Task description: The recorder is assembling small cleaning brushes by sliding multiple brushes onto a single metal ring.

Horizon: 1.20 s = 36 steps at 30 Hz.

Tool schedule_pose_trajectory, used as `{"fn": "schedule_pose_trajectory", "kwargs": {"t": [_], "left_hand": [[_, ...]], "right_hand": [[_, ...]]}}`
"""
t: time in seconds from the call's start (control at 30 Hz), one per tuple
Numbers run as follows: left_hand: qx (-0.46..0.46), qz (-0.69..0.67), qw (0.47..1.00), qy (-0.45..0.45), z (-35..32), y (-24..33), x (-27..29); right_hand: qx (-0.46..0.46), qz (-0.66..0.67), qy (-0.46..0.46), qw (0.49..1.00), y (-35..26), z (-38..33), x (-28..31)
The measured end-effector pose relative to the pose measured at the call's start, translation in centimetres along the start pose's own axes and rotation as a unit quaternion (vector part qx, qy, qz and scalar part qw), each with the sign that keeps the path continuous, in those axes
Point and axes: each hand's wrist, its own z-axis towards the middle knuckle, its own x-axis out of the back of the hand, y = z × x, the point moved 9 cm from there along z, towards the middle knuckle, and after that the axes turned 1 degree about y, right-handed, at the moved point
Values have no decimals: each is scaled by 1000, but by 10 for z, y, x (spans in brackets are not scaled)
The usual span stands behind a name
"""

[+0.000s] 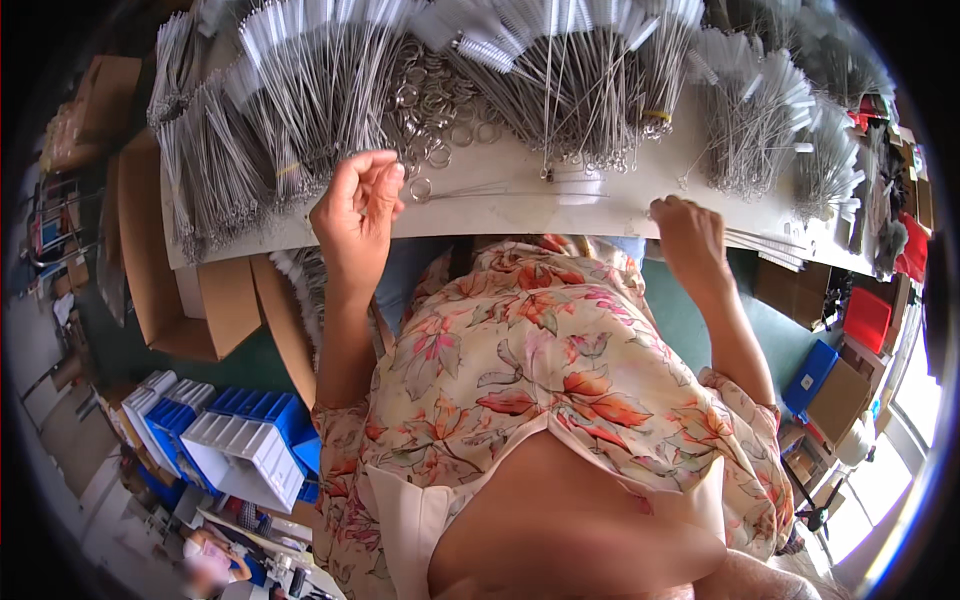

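Note:
My left hand [358, 205] is raised at the table's near edge with its fingers curled and thumb close to them. Whether something small sits in its fingertips I cannot make out. Just right of it lies a metal ring [420, 188], with thin wire stems [500, 190] stretching rightward from it. My right hand [690, 235] rests at the edge farther right, its fingers pinched together; what they hold, if anything, is hidden. Beside it, several thin wire pieces [765, 245] stick out over the edge. A loose pile of metal rings [432, 110] lies between bundles of wire-stemmed brushes.
Thick bundles of white-bristled wire brushes [320, 90] and more brush bundles [575, 90] cover the white table [640, 185]. Cardboard boxes [190, 310] stand at the left, above blue and white plastic bins [240, 450]. Another person [210, 560] is at the lower left.

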Motion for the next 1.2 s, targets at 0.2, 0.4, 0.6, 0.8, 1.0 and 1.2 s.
{"fn": "schedule_pose_trajectory", "kwargs": {"t": [0.2, 0.4, 0.6, 0.8, 1.0, 1.2], "left_hand": [[9, 276, 961, -26, -27, -34, -11], [112, 178, 975, -71, -20, -58, -25], [82, -196, 973, -95, -5, -11, -24], [15, -160, 965, -205, 16, 23, -31], [-8, -177, 950, -256, 26, 44, -35], [-76, -194, 962, -175, 26, 67, -36]], "right_hand": [[48, 420, 77, 903, -47, 20, 21], [207, 472, 110, 850, -147, 58, 43], [185, 447, 115, 868, -157, 71, 59], [228, 524, 110, 813, -150, 74, 72], [147, 650, 36, 745, -131, 79, 68], [35, 748, -113, 653, -126, 81, 49]]}}
